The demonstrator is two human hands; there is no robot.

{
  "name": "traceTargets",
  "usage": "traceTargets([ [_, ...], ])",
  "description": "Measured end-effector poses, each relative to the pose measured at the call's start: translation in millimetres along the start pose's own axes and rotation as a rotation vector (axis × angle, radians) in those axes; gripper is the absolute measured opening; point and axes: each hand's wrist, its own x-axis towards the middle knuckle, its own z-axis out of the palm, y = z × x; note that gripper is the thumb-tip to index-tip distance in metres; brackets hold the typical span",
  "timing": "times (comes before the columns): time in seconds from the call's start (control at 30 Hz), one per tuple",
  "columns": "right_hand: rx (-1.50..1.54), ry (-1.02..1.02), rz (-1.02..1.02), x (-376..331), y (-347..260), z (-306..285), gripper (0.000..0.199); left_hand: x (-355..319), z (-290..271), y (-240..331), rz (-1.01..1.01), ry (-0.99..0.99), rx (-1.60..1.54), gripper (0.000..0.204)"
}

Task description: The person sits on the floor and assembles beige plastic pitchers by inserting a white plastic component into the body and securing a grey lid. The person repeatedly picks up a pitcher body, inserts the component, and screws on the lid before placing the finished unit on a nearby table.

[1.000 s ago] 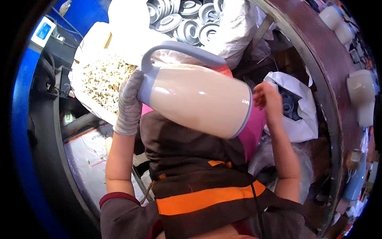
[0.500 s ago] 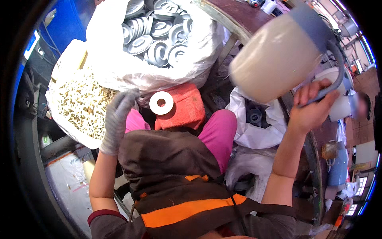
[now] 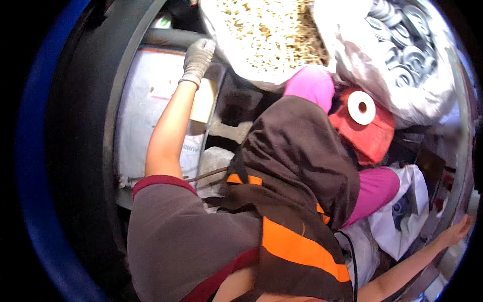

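A brown apron (image 3: pixel 297 166) with orange stripes fills the middle of the view, worn over a grey top with dark red trim, and pink trousers (image 3: pixel 314 85) show at the knees on either side of it. Left of the person runs a dark curved frame (image 3: pixel 108 126), with a pale panel (image 3: pixel 146 110) behind it.

At the top sits a white bag (image 3: pixel 266 35) full of small pale pieces, and just beside it on the right lies a clear sack (image 3: pixel 407 65) packed with grey metal rings. Below the sack, an orange-red block (image 3: pixel 370 133) rests against the pink knee, with a white ring (image 3: pixel 361 107) lying flat on top of it. Lower right, a white plastic bag (image 3: pixel 407 211) with something dark inside lies crumpled beside the other knee.

The left hand (image 3: pixel 197 58) wears a light grey glove and reaches up along the frame, close under the edge of the white bag. Its fingers are curled loosely downward; they seem to rest on or near a dark bar there, but the view is too bent and dim to tell whether they grasp anything.

The right hand (image 3: pixel 455 232) is bare and stretched far out to the lower right rim. Its fingers are spread flat and loose, with nothing held, lying against a curved dark edge (image 3: pixel 443 201) well apart from the block and ring.
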Motion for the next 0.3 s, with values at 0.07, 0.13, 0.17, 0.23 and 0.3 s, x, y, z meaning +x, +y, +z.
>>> traceTargets([
  [0.07, 0.193, -0.144, 0.064, -42.2, -72.4, 14.8, 0.046, -12.8, 7.8, -56.8, -0.116, -0.169, 0.263, 0.041],
  [0.13, 0.318, -0.311, 0.069, -63.4, -97.5, 55.3, 0.04, -27.3, 4.8, -142.4, -0.12, -0.354, 0.593, 0.039],
  [0.17, 0.341, -0.375, 0.077, -72.3, -108.9, 63.0, 0.037, -28.4, 19.4, -161.2, -0.096, -0.44, 0.681, 0.04],
  [0.23, 0.36, -0.421, 0.082, -85.4, -128.3, 65.8, 0.035, -44.1, 50.0, -123.8, -0.033, -0.493, 0.636, 0.043],
  [0.3, 0.417, -0.548, 0.121, -88.7, -129.1, 85.8, 0.036, -42.6, 45.0, -93.5, -0.207, -0.776, 0.853, 0.054],
])
